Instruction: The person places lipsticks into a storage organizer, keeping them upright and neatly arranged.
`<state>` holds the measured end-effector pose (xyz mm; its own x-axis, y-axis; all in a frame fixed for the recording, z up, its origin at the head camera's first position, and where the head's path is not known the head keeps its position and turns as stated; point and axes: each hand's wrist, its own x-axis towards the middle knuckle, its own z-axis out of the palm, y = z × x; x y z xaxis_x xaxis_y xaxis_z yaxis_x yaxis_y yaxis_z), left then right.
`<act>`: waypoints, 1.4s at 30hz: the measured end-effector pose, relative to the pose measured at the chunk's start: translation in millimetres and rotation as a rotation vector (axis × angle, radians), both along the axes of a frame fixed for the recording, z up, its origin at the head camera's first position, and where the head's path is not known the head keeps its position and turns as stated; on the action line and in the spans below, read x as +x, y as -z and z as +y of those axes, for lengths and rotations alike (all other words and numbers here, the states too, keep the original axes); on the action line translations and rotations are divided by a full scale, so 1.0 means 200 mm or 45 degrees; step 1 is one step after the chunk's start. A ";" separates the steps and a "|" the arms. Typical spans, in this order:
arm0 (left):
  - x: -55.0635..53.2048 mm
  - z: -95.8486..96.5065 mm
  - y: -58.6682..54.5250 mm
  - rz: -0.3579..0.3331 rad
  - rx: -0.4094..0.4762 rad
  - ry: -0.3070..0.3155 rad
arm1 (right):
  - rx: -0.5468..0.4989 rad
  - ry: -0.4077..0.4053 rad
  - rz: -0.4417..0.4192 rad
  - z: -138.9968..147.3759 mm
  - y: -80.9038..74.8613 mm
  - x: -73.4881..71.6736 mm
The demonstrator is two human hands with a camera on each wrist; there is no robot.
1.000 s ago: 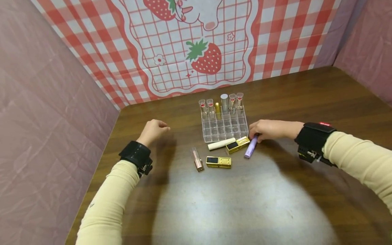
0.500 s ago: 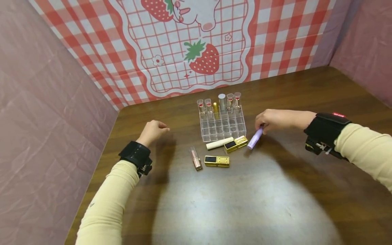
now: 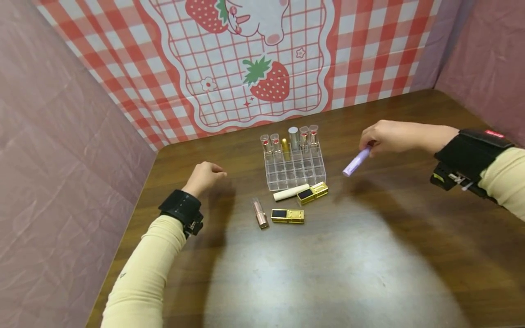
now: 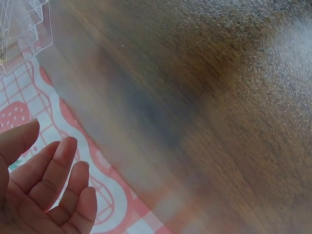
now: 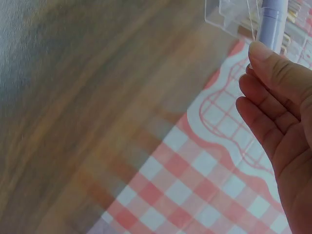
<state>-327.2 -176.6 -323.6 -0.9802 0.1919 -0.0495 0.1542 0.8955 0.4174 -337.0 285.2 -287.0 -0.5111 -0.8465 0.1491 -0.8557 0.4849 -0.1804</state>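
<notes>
My right hand [image 3: 387, 137] pinches one end of a slim lavender lipstick tube [image 3: 356, 162] between thumb and fingers. The tube slants down to the left, right of the clear stepped lipstick organizer [image 3: 295, 175]. In the right wrist view, the thumb presses on the tube [image 5: 271, 27], and part of the organizer shows behind it. My left hand [image 3: 203, 177] is left of the organizer, its fingers loosely curled around nothing. The organizer's back row holds lipsticks with clear caps, a gold tube [image 3: 285, 146] and a silver-capped tube [image 3: 293, 136].
In front of the organizer lie a cream tube [image 3: 290, 192], a gold-and-black lipstick [image 3: 313, 193], another gold-and-black lipstick [image 3: 288, 216] and a rose-gold lipstick [image 3: 260, 214]. A checked strawberry cloth [image 3: 361, 54] hangs behind the wooden table [image 3: 311, 282].
My right hand has lifted the lavender tube and carried it right and back, away from the gold lipstick and organizer. My left hand has stayed in place.
</notes>
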 end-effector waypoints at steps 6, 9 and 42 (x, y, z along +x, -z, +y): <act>0.01 -0.01 -0.01 0.013 -0.005 -0.007 | 0.019 0.091 0.069 0.01 -0.07 -0.01; 0.01 -0.03 0.00 0.028 -0.005 -0.007 | 0.010 0.097 0.113 -0.01 -0.10 -0.03; -0.01 -0.07 0.03 -0.019 0.022 0.005 | 0.148 0.130 0.225 -0.42 -0.15 -0.14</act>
